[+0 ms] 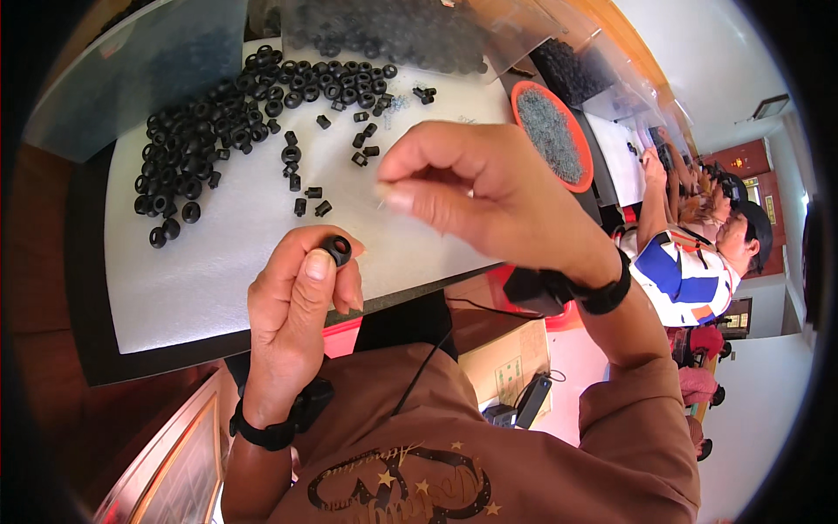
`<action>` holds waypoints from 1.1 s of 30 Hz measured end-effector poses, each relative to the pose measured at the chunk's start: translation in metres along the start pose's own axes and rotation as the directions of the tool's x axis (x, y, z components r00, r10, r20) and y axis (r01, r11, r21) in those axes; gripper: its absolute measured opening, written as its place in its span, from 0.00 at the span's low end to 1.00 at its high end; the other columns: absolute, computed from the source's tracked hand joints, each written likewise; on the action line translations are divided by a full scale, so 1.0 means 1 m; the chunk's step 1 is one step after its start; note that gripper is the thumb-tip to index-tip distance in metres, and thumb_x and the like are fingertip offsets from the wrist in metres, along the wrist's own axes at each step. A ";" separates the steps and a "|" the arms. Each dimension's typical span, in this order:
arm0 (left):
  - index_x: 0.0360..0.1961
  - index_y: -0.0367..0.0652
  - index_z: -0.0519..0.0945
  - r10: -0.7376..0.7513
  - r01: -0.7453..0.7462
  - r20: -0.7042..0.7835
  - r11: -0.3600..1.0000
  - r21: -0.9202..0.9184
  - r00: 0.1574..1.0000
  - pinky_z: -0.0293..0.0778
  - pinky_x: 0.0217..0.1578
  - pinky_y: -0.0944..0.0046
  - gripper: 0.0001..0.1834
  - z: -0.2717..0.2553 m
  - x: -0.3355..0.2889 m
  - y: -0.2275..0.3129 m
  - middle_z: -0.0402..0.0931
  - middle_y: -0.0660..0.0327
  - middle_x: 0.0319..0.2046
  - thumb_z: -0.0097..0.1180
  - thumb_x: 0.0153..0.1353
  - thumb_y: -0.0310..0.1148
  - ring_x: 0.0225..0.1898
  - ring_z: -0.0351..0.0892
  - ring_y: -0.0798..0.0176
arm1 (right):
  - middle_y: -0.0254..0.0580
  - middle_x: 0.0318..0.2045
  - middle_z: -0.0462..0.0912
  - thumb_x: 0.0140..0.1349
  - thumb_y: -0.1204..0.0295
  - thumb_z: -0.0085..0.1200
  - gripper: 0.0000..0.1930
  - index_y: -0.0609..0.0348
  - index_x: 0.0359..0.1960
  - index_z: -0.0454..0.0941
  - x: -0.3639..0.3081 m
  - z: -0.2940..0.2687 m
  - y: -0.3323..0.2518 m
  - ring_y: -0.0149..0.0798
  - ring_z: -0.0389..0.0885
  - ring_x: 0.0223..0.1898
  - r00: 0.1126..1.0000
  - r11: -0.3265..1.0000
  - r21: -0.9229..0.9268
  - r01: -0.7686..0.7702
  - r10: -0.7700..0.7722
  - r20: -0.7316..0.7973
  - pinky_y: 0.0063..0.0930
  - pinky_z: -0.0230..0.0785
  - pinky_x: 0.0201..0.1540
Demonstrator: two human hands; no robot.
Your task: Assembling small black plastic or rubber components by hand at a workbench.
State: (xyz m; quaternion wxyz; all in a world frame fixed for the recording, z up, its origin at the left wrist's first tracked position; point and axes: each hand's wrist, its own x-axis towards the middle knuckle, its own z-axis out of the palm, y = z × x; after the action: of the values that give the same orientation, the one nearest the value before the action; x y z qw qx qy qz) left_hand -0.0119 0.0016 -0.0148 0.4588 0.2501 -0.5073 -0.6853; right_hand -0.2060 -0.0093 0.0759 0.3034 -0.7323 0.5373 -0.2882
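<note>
My left hand pinches a round black part with a hole between thumb and fingertips, just over the near side of the white sheet. Up and to the right of it, my right hand hovers above the sheet with thumb and forefinger pressed together. A faint thin tip shows at that pinch, too small to name. Loose short black cylindrical parts lie on the sheet beyond my hands. A pile of round black parts with holes spreads over the far left of the sheet.
An orange bowl of tiny grey pieces stands at the right. Clear plastic bins with black parts line the far side. A cable hangs by my lap. Another person sits farther right.
</note>
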 end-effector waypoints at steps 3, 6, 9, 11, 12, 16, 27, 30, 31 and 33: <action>0.43 0.35 0.73 0.010 -0.010 0.028 1.000 -0.016 1.000 0.65 0.28 0.73 0.18 0.001 0.002 -0.004 0.68 0.66 0.22 0.40 0.71 0.41 0.25 0.66 0.74 | 0.44 0.20 0.77 0.59 0.76 0.52 0.05 0.65 0.30 0.74 -0.006 0.008 -0.014 0.35 0.76 0.21 0.995 0.991 0.135 0.009 -0.022 0.096 0.26 0.67 0.25; 0.45 0.35 0.72 0.009 -0.009 0.006 1.000 0.002 1.000 0.64 0.28 0.73 0.18 0.004 0.002 -0.002 0.69 0.66 0.22 0.39 0.72 0.41 0.25 0.66 0.74 | 0.44 0.20 0.79 0.60 0.77 0.51 0.04 0.66 0.30 0.74 -0.008 0.019 -0.017 0.34 0.79 0.21 0.996 0.972 0.232 0.039 -0.056 0.069 0.26 0.69 0.25; 0.47 0.35 0.72 0.008 -0.008 0.006 1.000 -0.009 1.000 0.65 0.28 0.73 0.19 0.002 0.001 -0.004 0.69 0.66 0.22 0.39 0.72 0.41 0.25 0.66 0.74 | 0.37 0.25 0.78 0.61 0.79 0.53 0.04 0.65 0.36 0.76 -0.006 0.025 -0.012 0.29 0.77 0.26 0.994 0.981 0.180 0.067 -0.081 0.071 0.23 0.66 0.28; 0.47 0.34 0.72 0.010 -0.010 0.015 1.000 -0.023 1.000 0.65 0.28 0.73 0.19 -0.001 0.001 -0.005 0.69 0.66 0.23 0.39 0.71 0.41 0.25 0.66 0.74 | 0.39 0.25 0.77 0.60 0.79 0.53 0.04 0.66 0.36 0.76 -0.006 0.028 -0.008 0.34 0.79 0.25 0.984 0.983 0.062 0.174 -0.176 0.016 0.25 0.67 0.27; 0.47 0.34 0.72 0.013 -0.012 0.027 0.999 -0.038 1.000 0.65 0.29 0.72 0.19 -0.001 0.001 -0.005 0.69 0.66 0.23 0.40 0.71 0.41 0.25 0.66 0.74 | 0.41 0.25 0.76 0.58 0.80 0.53 0.07 0.66 0.38 0.76 -0.007 0.030 -0.006 0.38 0.78 0.25 0.953 0.950 -0.077 0.303 -0.303 0.007 0.26 0.67 0.27; 0.46 0.34 0.72 0.013 -0.014 -0.015 0.998 -0.055 1.000 0.65 0.29 0.72 0.19 0.002 0.001 -0.002 0.69 0.66 0.22 0.40 0.71 0.41 0.25 0.66 0.74 | 0.44 0.24 0.74 0.56 0.82 0.52 0.15 0.65 0.47 0.73 -0.019 0.036 -0.011 0.47 0.75 0.24 0.942 0.937 -0.104 0.334 -0.334 0.018 0.29 0.68 0.26; 0.42 0.35 0.73 -0.012 0.007 -0.058 0.996 -0.085 0.998 0.64 0.28 0.72 0.18 0.004 0.002 0.003 0.68 0.66 0.21 0.40 0.71 0.41 0.24 0.66 0.73 | 0.45 0.31 0.75 0.52 0.80 0.52 0.23 0.66 0.52 0.67 -0.036 0.034 -0.009 0.48 0.77 0.26 0.942 0.931 -0.155 0.330 -0.315 0.111 0.34 0.71 0.26; 0.40 0.35 0.73 0.001 0.000 0.010 0.998 -0.056 1.000 0.64 0.28 0.73 0.18 0.002 0.003 -0.001 0.68 0.66 0.21 0.40 0.71 0.41 0.24 0.66 0.74 | 0.45 0.31 0.75 0.53 0.80 0.52 0.22 0.66 0.52 0.67 -0.026 0.020 -0.004 0.46 0.79 0.27 0.916 0.888 -0.230 0.397 -0.401 0.032 0.32 0.72 0.25; 0.40 0.35 0.73 0.001 0.000 0.009 0.998 -0.057 1.000 0.64 0.28 0.73 0.18 0.001 0.002 -0.001 0.68 0.66 0.21 0.40 0.71 0.41 0.24 0.66 0.74 | 0.43 0.30 0.75 0.52 0.78 0.54 0.21 0.65 0.50 0.69 -0.024 0.023 -0.001 0.44 0.78 0.26 0.912 0.879 -0.267 0.395 -0.410 0.000 0.31 0.72 0.24; 0.39 0.35 0.73 -0.029 0.031 0.031 0.998 -0.063 0.999 0.65 0.28 0.73 0.18 -0.001 0.001 0.000 0.68 0.66 0.21 0.40 0.71 0.41 0.24 0.66 0.75 | 0.42 0.29 0.74 0.52 0.77 0.55 0.20 0.64 0.48 0.70 -0.023 0.030 -0.004 0.44 0.78 0.26 0.920 0.884 -0.269 0.383 -0.390 0.030 0.31 0.72 0.24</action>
State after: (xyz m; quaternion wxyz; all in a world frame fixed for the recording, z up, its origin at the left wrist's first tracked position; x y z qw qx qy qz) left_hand -0.0119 -0.0001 -0.0149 0.4486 0.2326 -0.4882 -0.7115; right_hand -0.1870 0.0177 0.0577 0.1310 -0.8553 0.4184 -0.2761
